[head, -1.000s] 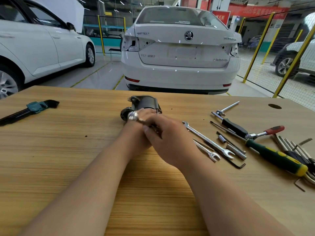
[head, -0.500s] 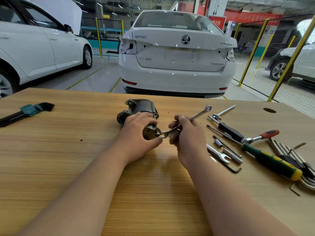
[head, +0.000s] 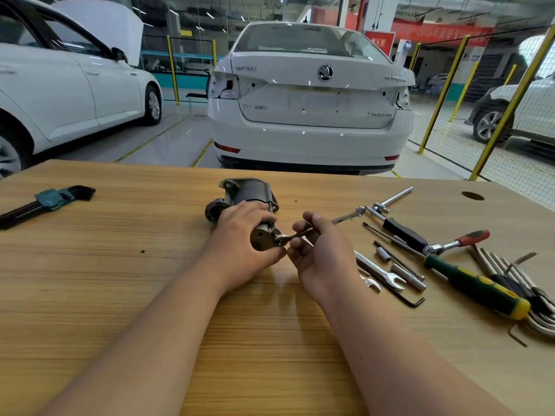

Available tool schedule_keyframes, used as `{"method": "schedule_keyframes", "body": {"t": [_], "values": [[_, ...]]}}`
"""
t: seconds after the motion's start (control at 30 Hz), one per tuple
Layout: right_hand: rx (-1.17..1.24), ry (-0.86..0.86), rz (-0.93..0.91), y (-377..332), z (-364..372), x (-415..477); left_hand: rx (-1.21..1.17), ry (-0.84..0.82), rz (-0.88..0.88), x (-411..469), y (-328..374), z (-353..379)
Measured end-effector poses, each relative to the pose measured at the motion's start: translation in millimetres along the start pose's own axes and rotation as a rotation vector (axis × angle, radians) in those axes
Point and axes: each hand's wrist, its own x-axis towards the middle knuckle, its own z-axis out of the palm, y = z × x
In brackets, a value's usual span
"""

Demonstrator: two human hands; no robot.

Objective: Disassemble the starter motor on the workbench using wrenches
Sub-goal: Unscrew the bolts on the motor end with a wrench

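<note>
From the head camera I see the starter motor (head: 249,195) lying on the wooden workbench (head: 120,295), just above the middle of the frame, with its round end cap turned toward me. My left hand (head: 243,244) grips the near part of the motor body, the fingers curled over the top and the thumb under the end cap. My right hand (head: 321,250) sits just right of it, thumb and curled fingers pinching the shank of a slim combination wrench (head: 345,218). The wrench's open end meets a fastener at the right edge of the end cap, and its ring end points toward the upper right, above the bench surface.

At the right of the frame loose tools lie close together: a second open-end wrench (head: 381,270), a black-handled driver (head: 402,232), a red-handled ratchet (head: 459,240), a green and yellow screwdriver (head: 474,285) and a bunch of hex keys (head: 510,274). At the left edge lies a hex key set (head: 45,202) in a teal holder. Beyond the bench, at top centre, stands a white car (head: 309,97) with its rear toward me.
</note>
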Motion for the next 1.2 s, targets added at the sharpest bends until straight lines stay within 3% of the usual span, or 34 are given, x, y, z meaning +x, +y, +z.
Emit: {"method": "schedule_keyframes", "body": {"t": [0.1,0.2,0.47,0.57,0.63,0.67,0.73,0.83,1.03,1.2], "values": [[-0.005,0.028,-0.030,-0.1,1.8,-2.4,0.001,-0.005,0.001,0.3,-0.2,-0.1],[-0.169,0.016,-0.183,0.2,2.9,-6.1,-0.010,-0.012,-0.003,0.8,-0.4,1.3],[-1.054,-0.133,-0.872,12.8,17.7,-14.4,-0.024,-0.055,0.006,5.2,-1.7,0.0],[-1.379,-0.189,-1.131,15.4,23.9,-15.0,0.138,-0.016,0.139,5.3,6.4,-2.0],[-1.360,-0.271,-1.232,13.9,25.1,-15.9,0.146,0.036,0.200,4.4,7.3,-0.3],[-1.230,-0.275,-1.260,11.2,25.8,-16.7,0.099,0.042,0.180,4.5,5.2,-1.0],[-0.844,-0.183,-1.212,1.6,23.2,-15.9,-0.031,-0.021,0.008,2.6,1.6,-2.3],[-0.493,-0.036,-0.968,-15.4,12.8,-14.7,-0.042,-0.067,-0.042,1.3,-3.9,0.2],[-0.317,0.097,-0.386,-11.1,-1.7,-5.6,-0.024,-0.050,-0.031,2.1,-2.3,-0.1],[-0.159,0.084,-0.159,1.9,2.9,-2.5,-0.032,-0.038,-0.015,0.9,-1.4,-0.6]]}}
